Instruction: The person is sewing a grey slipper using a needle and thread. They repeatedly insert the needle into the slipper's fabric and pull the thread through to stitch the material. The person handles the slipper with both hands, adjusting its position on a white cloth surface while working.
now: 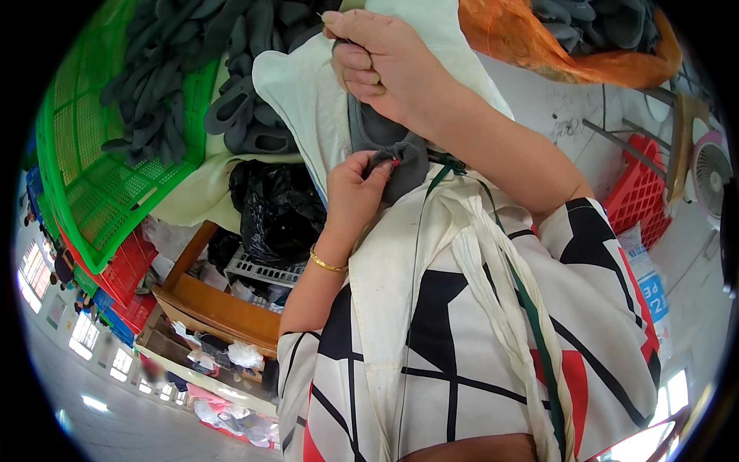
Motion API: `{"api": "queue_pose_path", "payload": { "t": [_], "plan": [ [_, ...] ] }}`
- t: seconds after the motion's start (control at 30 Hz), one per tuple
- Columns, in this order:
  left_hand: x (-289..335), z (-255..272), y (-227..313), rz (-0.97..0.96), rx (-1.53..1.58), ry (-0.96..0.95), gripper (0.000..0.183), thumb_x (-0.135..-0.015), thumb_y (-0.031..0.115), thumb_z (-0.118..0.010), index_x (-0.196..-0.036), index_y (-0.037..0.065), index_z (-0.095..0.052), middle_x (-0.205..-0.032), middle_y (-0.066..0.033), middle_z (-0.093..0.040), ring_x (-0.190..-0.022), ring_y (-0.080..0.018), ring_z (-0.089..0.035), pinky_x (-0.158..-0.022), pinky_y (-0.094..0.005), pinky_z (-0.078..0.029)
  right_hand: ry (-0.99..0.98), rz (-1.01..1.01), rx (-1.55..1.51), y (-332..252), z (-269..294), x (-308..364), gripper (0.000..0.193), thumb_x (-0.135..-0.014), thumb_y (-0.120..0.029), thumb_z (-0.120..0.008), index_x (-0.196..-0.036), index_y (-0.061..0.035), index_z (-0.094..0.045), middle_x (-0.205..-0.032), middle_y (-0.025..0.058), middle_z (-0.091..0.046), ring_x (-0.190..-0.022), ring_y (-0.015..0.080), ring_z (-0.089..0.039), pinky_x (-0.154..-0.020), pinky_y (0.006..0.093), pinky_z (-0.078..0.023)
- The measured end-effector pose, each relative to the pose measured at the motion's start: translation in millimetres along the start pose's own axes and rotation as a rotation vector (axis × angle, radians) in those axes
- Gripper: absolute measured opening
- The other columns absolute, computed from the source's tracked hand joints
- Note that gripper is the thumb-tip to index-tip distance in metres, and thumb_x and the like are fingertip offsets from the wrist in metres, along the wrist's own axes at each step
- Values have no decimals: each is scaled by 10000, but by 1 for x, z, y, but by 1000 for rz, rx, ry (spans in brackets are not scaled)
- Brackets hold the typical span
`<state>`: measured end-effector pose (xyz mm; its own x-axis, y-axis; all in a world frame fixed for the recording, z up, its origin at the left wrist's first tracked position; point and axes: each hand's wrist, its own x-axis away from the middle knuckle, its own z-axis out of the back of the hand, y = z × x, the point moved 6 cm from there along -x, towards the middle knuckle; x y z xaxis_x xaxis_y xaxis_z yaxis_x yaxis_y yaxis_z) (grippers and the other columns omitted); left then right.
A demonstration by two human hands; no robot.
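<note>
My left hand (358, 189) pinches the edge of a soft grey shoe-like piece (408, 171), which lies over my lap. A small red spot shows on it beside my fingertips. Above and to the right, my right hand (389, 68) is raised with its fingers curled closed. A thin, needle-like sliver (320, 15) sticks out at its thumb and fingertip. Something dark shows by its curled fingers, too small to name. Under the raised hand more grey material rests on a cream cloth (296, 85).
A green plastic basket (85, 146) at the left stands beside a heap of grey shoe-like pieces (165, 92). An orange sack (523, 46) holds more at the far right. Left of my lap are a black plastic bag (277, 215) and a wooden drawer (223, 308). A fan (708, 177) stands right.
</note>
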<state>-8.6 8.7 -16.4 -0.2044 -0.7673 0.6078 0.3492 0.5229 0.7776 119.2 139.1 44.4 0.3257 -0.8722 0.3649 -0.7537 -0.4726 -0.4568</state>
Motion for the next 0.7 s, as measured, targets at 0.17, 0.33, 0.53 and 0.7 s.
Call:
{"api": "queue_pose_path", "payload": {
  "t": [0.17, 0.33, 0.53, 0.7],
  "plan": [
    [17, 13, 11, 22, -44, 166, 258, -875, 212, -742, -908, -30, -658, -727, -10, -637, -670, -84, -547, -622, -248, -464, 49, 105, -55, -23, 38, -2, 167, -1000, -200, -581, -874, -95, -549, -633, -35, -478, -516, 59, -410, -466, 189, -322],
    [44, 14, -17, 127, -192, 208, 427, -793, 351, -813, -836, -19, -603, -685, -14, -593, -645, -110, -543, -608, -269, -463, 107, 138, 110, -39, 52, 11, 176, -1007, -227, -572, -939, -65, -556, -621, -49, -411, -537, 45, -366, -459, 194, -284],
    [39, 29, -23, 94, 95, 213, 325, -771, 216, -782, -808, 3, -540, -691, -25, -572, -642, -91, -509, -584, -270, -447, 72, 112, 111, -40, 17, 31, 160, -1020, -207, -550, -946, -65, -555, -612, -42, -391, -517, 58, -345, -465, 205, -283],
    [32, 133, 38, -185, 67, 314, 198, -806, 54, -631, -991, 23, -566, -863, -9, -610, -761, -64, -548, -672, -238, -462, 20, 143, 212, -51, -4, 46, 149, -1035, -183, -508, -960, -59, -543, -603, -47, -382, -499, 48, -327, -447, 195, -266]
  ]
}}
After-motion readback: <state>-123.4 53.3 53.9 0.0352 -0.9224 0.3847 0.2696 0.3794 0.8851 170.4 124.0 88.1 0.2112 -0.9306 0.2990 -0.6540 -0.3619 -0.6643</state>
